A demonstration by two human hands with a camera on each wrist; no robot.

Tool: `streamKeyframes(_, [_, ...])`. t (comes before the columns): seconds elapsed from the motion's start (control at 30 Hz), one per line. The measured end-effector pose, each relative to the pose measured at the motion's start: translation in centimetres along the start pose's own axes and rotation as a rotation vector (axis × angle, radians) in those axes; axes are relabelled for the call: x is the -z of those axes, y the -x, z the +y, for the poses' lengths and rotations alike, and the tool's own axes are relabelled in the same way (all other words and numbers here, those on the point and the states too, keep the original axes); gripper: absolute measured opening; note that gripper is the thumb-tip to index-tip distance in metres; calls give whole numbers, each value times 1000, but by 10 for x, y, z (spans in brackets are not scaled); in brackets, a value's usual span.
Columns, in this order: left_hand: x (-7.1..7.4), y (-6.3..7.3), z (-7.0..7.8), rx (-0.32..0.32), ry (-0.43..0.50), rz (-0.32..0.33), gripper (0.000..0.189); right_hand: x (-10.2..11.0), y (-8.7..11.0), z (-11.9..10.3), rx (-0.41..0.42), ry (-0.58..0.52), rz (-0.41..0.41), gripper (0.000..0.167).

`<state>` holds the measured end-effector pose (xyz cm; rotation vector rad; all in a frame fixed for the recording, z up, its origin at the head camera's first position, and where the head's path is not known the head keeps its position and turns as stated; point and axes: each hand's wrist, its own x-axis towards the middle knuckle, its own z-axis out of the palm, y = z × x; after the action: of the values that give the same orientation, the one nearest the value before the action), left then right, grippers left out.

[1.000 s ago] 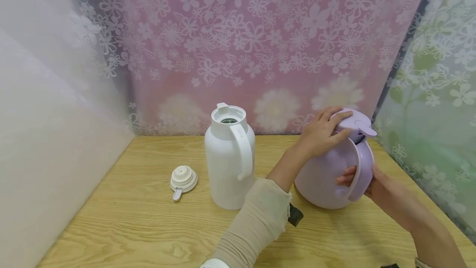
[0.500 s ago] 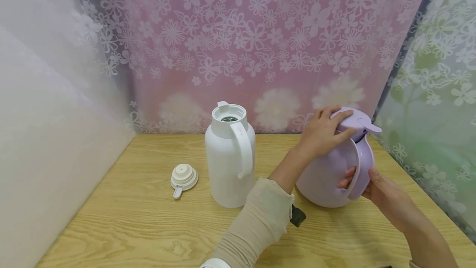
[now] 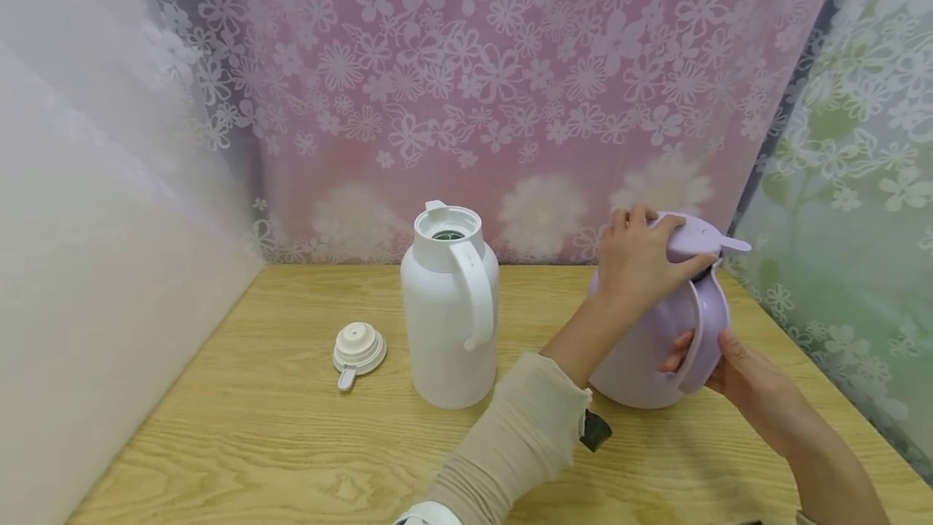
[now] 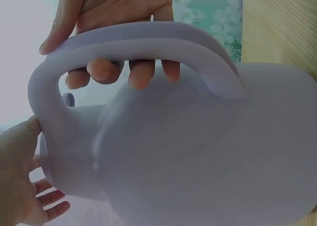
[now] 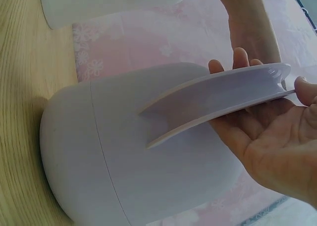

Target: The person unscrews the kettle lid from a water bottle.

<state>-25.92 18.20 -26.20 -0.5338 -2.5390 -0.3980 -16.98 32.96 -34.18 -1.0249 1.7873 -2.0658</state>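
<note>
A pale purple thermos jug (image 3: 634,367) stands upright on the right of the table. My left hand (image 3: 632,266) grips its round lid (image 3: 692,237) from above, fingers over the far side and thumb along the near side. A flat tab on the lid points right, roughly over the handle (image 3: 710,339). Around that handle curl the fingers of my right hand (image 3: 754,383), the thumb lying on its outer side. In the left wrist view, the right hand's fingertips (image 4: 141,75) come through the handle loop. The right wrist view shows the jug body (image 5: 124,137) from the handle side.
A white thermos jug (image 3: 448,330) stands at the middle with its mouth uncovered. Left of it lies a white stopper (image 3: 357,351) with a small tab. A pink flowered curtain (image 3: 466,104) hangs behind the wooden table (image 3: 255,444), and a flowered sheet (image 3: 860,185) closes the right side.
The lid has turned under my left hand, its tab swinging from toward the front to pointing right. My left wrist has shifted right. The right hand keeps holding the handle.
</note>
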Motion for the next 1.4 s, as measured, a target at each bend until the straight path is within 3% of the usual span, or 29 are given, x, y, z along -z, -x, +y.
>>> streamKeyframes(0.17, [-12, 2, -7, 64, 255, 45, 76, -3, 3, -3, -28, 69, 16, 52])
streamKeyframes(0.33, [-18, 4, -10, 157, 555, 22, 89, -4, 3, -5, -22, 88, 22, 51])
streamKeyframes(0.47, [-19, 4, -11, 191, 688, 30, 86, -3, 3, -5, 6, 79, 10, 51])
streamKeyframes(0.63, [-22, 2, -12, 177, 734, 54, 77, -4, 2, -5, 21, 83, 1, 50])
streamKeyframes(1.07, [-28, 3, -10, 210, 763, 146, 74, -3, 3, -4, 2, 67, 11, 51])
streamKeyframes(1.3, [-19, -2, -6, 219, 840, 194, 71, -4, 3, -5, -15, 72, 20, 50])
streamKeyframes(1.4, [-11, -4, -6, 222, 921, 216, 71, -4, 3, -5, -23, 87, 24, 50])
